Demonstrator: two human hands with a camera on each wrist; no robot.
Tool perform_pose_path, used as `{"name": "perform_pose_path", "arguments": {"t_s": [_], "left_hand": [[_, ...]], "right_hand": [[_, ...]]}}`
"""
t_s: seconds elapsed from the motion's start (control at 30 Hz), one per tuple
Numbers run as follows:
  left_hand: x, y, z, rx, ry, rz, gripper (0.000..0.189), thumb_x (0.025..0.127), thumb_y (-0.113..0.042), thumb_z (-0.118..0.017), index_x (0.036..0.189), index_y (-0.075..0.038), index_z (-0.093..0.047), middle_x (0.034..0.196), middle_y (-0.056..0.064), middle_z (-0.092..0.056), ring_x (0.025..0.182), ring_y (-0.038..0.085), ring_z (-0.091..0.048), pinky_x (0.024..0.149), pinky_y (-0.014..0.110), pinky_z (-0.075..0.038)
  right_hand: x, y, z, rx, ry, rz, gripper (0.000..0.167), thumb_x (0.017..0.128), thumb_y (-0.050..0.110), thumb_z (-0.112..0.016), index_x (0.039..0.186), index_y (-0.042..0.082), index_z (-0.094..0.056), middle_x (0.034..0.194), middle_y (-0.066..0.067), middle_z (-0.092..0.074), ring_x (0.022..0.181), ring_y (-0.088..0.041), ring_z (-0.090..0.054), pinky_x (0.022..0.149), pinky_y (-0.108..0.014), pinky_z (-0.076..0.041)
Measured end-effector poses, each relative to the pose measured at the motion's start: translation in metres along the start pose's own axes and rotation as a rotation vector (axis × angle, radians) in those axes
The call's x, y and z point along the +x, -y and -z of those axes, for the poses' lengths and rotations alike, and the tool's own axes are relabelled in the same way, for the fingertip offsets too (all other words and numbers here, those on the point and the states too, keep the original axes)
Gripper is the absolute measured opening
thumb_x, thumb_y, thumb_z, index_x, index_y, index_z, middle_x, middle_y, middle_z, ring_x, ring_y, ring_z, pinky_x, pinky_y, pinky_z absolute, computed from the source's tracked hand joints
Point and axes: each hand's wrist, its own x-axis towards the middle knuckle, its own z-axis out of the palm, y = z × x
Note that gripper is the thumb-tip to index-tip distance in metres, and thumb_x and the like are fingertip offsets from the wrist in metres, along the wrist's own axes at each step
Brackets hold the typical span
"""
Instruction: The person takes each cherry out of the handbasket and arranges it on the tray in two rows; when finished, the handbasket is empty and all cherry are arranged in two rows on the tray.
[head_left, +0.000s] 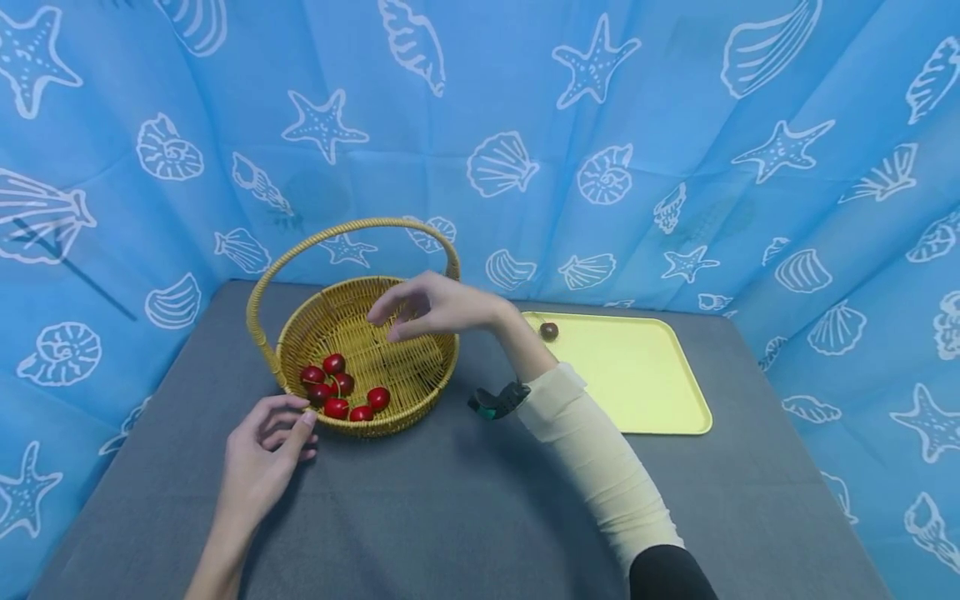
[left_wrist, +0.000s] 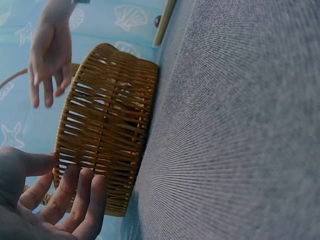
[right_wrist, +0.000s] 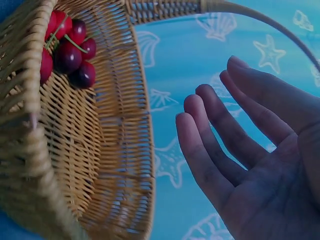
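A round wicker basket with a tall arched handle stands at the left of the table. Several dark red cherries lie together inside it, at the near left; their green stems show in the right wrist view. My left hand pinches the basket's near left rim, thumb at the rim and fingers against the outer wall. Above the basket hovers my right hand, fingers loosely bent and holding nothing. In the right wrist view this hand is beside the rim with its fingers spread.
A pale yellow tray lies right of the basket, behind my right forearm. One dark cherry sits at its far left corner. Grey cloth covers the table, and a blue curtain with shell prints hangs behind.
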Motion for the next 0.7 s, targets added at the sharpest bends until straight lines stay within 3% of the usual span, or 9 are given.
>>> {"name": "perform_pose_path", "arguments": {"t_s": [0.23, 0.4, 0.7], "left_hand": [[0.0, -0.001, 0.0, 0.004, 0.006, -0.023, 0.031, 0.108, -0.022, -0.071, 0.131, -0.003, -0.063, 0.096, 0.0, -0.08, 0.078, 0.011, -0.079, 0.069, 0.027, -0.07], [0.0, 0.0, -0.001, 0.019, 0.001, -0.021, 0.03, 0.108, -0.021, -0.07, 0.131, -0.003, -0.063, 0.099, 0.009, -0.08, 0.079, 0.014, -0.079, 0.07, 0.026, -0.07], [0.0, -0.001, -0.001, 0.019, -0.009, -0.004, 0.028, 0.107, -0.02, -0.071, 0.13, -0.004, -0.063, 0.101, 0.014, -0.079, 0.079, 0.013, -0.079, 0.069, 0.025, -0.07]], "right_hand": [[0.029, -0.003, -0.003, -0.02, 0.039, -0.031, 0.038, 0.102, 0.015, -0.077, 0.139, 0.006, -0.07, 0.14, -0.013, -0.073, 0.134, -0.029, -0.068, 0.115, -0.031, -0.058], [0.041, -0.012, -0.006, 0.013, 0.039, -0.078, 0.038, 0.103, 0.02, -0.076, 0.139, 0.009, -0.071, 0.141, -0.012, -0.073, 0.131, -0.019, -0.068, 0.114, -0.026, -0.057], [0.06, -0.035, -0.021, 0.148, 0.081, -0.196, 0.036, 0.105, 0.016, -0.074, 0.139, 0.006, -0.07, 0.142, -0.019, -0.07, 0.123, -0.021, -0.072, 0.109, -0.048, -0.064]]}}
